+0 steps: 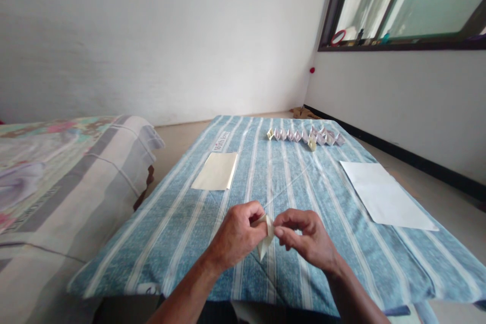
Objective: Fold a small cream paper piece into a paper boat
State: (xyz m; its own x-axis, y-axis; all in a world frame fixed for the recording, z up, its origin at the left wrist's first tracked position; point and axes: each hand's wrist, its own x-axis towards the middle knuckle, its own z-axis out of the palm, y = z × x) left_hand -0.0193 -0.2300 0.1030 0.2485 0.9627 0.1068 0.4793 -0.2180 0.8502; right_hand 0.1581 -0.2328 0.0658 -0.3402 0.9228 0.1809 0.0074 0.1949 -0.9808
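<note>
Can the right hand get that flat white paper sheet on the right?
Probably yes: only blue-and-white striped cloth lies between the right hand and the flat white paper sheet. The hand seems to pinch a folded cream paper, though, and may have to let go first.

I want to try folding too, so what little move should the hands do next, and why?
Perhaps the right hand should gently ease the folded cream paper open: the left hand steadies it, the right is at its edge, and the pointed paper shapes farther back look opened out.
</note>
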